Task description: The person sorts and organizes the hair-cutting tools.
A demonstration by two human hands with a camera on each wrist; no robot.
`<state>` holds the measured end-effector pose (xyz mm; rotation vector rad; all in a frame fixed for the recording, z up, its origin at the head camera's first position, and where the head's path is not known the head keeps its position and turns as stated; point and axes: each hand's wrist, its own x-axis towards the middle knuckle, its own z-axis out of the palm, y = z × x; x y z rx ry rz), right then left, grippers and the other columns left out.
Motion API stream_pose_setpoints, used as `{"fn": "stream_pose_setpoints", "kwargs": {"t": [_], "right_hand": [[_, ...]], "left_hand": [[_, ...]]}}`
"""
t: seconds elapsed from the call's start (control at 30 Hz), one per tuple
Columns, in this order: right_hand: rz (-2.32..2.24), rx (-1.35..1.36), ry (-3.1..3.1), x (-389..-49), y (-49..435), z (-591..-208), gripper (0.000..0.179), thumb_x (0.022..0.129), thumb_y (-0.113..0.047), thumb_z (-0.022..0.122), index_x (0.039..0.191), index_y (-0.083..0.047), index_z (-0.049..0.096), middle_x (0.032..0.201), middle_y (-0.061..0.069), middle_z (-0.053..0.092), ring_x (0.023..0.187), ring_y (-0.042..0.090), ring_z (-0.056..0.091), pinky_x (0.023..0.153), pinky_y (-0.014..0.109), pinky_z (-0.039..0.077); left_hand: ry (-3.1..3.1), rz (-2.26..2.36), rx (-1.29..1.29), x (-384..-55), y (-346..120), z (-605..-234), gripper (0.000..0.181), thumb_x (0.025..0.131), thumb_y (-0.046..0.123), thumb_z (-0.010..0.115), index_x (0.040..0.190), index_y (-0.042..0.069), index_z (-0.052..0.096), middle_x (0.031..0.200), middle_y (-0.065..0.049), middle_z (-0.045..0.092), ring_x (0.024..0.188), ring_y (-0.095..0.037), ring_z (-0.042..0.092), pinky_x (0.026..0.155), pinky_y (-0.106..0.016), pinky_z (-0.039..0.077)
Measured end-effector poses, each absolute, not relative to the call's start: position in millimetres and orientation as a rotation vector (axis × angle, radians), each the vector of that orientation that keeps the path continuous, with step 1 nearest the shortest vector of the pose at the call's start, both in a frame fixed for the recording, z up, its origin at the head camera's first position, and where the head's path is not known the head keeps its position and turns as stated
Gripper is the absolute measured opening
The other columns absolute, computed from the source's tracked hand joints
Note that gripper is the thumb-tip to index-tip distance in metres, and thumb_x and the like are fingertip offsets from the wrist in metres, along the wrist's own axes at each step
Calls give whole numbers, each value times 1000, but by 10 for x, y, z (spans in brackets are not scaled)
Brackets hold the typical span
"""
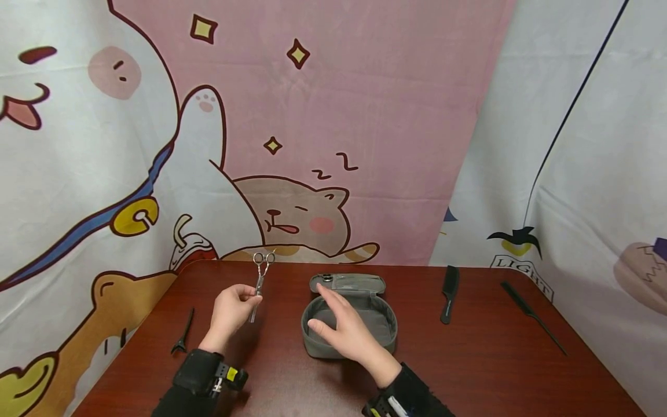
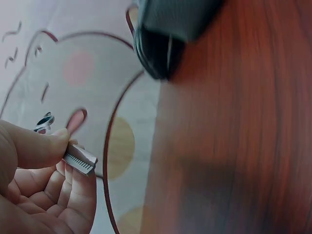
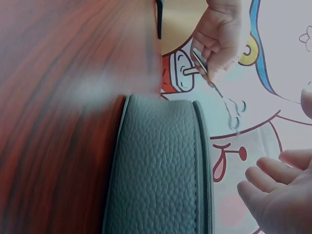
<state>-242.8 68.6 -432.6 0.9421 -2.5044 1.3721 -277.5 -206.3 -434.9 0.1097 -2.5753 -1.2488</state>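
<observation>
My left hand [image 1: 231,313] pinches a pair of silver thinning scissors [image 1: 259,282] between thumb and fingers, handle rings up and blades down. In the left wrist view the toothed blade [image 2: 79,162] pokes out past the fingertips. My right hand [image 1: 348,331] is held over a grey-green case [image 1: 319,348], palm turned toward the left, fingers extended and holding nothing. The case stands unzipped with its lid folded back toward the wall. Its pebbled outer side [image 3: 156,165] fills the middle of the right wrist view, with the right hand's fingers beside it.
On the brown table [image 1: 281,382], a small black hair clip [image 1: 180,343] lies at the left. To the right lie a black wide comb [image 1: 450,289] and a black tail comb [image 1: 521,301]. A cartoon-printed cloth [image 1: 396,145] hangs behind the table.
</observation>
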Motion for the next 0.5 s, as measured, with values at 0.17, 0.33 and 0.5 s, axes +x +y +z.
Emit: {"fn": "stream_pose_setpoints", "kwargs": {"t": [0.17, 0.33, 0.5], "right_hand": [[1602, 915, -2390, -2441, 642, -4341, 67, 98, -23, 65, 153, -4, 33, 151, 14, 42, 139, 31, 39, 107, 51, 37], [1945, 873, -2225, -2467, 603, -4361, 63, 99, -13, 62, 152, 2, 31, 148, 20, 44, 136, 33, 43, 108, 45, 37], [2185, 796, -2087, -2469, 574, -4362, 59, 99, -9, 61, 149, 4, 33, 144, 24, 46, 134, 37, 44, 106, 35, 40]], "left_hand": [[-2521, -1330, 45, -2670, -1861, -4286, 10, 85, 5, 76, 90, -2, 71, 76, -5, 66, 68, -18, 57, 57, -31, 44], [-2482, -1391, -28, -2578, -1678, -4266, 8, 84, 3, 76, 89, -1, 71, 77, -5, 67, 69, -18, 57, 58, -31, 45], [-2457, -1435, -91, -2481, -1528, -4232, 8, 84, 3, 77, 89, 1, 71, 77, -3, 67, 69, -17, 58, 58, -30, 47]]}}
